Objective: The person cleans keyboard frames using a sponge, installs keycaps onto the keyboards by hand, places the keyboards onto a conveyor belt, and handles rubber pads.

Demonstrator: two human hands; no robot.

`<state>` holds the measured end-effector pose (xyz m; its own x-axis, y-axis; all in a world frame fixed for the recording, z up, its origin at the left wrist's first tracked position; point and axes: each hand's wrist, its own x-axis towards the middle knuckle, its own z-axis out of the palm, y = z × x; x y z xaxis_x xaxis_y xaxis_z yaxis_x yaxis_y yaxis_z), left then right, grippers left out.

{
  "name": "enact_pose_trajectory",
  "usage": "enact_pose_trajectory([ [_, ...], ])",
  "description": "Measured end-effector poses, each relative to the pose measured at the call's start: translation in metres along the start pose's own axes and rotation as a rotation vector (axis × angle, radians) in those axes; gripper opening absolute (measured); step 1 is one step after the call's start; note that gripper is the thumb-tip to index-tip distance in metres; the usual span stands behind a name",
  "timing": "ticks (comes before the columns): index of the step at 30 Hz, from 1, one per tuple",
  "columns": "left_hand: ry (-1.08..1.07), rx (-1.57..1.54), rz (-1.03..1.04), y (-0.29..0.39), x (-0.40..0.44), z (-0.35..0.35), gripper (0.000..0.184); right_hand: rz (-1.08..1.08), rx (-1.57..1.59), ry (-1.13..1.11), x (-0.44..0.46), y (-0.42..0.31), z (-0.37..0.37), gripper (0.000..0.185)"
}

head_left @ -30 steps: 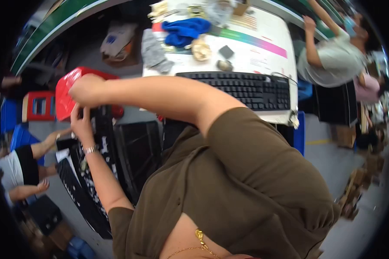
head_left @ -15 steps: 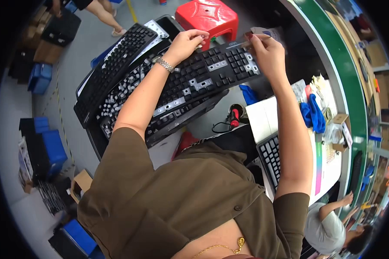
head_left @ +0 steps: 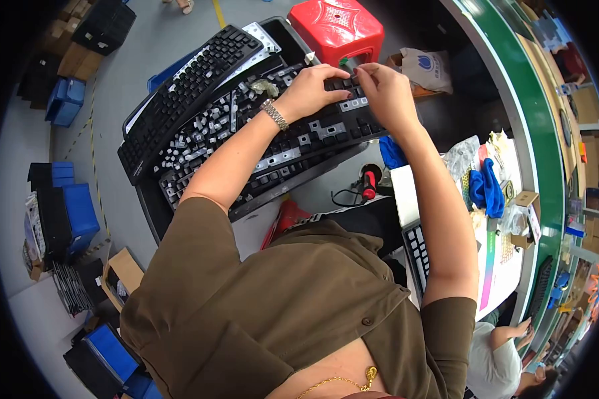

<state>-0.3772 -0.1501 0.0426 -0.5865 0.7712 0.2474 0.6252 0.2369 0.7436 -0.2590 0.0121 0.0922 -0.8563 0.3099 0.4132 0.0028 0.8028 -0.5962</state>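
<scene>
A black keyboard [head_left: 293, 149] with several keycaps off, showing pale switch mounts, lies across a black bin [head_left: 154, 216]. My left hand [head_left: 313, 92], with a metal watch at its wrist, rests over the keyboard's upper part; thumb and fingers are apart. Close beside it, my right hand [head_left: 389, 98] is at the keyboard's right part, its fingertips drawn together at the keys; whatever they pinch is too small to make out. Loose keycaps [head_left: 209, 126] fill the bin below. Another black keyboard [head_left: 186, 96] lies along the bin's far left side.
A red stool [head_left: 336, 26] stands beyond the bin. A printed bag [head_left: 426, 70] is on the floor. On my right, a white table [head_left: 406, 193] bears another keyboard [head_left: 417, 249] and blue cloth [head_left: 486, 186]. A red-handled tool [head_left: 369, 183] lies near my lap. Another person [head_left: 496, 359] sits lower right.
My left hand has moved right and down onto the keyboard. My right hand has shifted left and down from the keyboard's corner to its keys, so the hands are closer together.
</scene>
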Motion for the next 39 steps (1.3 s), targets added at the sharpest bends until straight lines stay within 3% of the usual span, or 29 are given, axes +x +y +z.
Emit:
enact_pose_trajectory([
  [2,0.011,-0.002,-0.001,-0.003,0.000,0.002,0.038,-0.178,-0.116,0.034,-0.002,0.003,0.010,0.024],
  [8,0.058,-0.038,0.054,-0.016,-0.001,0.005,0.042,-0.170,-0.191,0.081,0.000,0.005,0.028,0.025],
  [12,0.019,-0.045,0.005,-0.013,0.000,0.003,0.038,0.413,0.268,-0.001,0.009,0.005,0.015,0.027],
  [18,0.079,0.074,0.113,-0.012,0.002,0.008,0.030,0.423,0.296,0.013,0.007,0.009,0.020,0.027],
  [27,0.241,0.246,0.282,-0.010,0.005,0.018,0.023,0.620,0.563,0.143,0.005,0.015,0.025,0.026],
  [33,0.271,0.161,0.219,0.010,0.003,0.001,0.018,0.757,0.803,0.229,0.003,0.013,0.002,0.027],
  [37,0.186,-0.829,0.016,0.043,0.002,-0.005,0.018,0.497,0.912,0.302,-0.024,0.004,-0.056,0.029],
  [39,0.102,-0.863,0.017,0.063,0.000,-0.002,0.019,0.462,0.896,0.191,-0.053,0.000,-0.089,0.031],
])
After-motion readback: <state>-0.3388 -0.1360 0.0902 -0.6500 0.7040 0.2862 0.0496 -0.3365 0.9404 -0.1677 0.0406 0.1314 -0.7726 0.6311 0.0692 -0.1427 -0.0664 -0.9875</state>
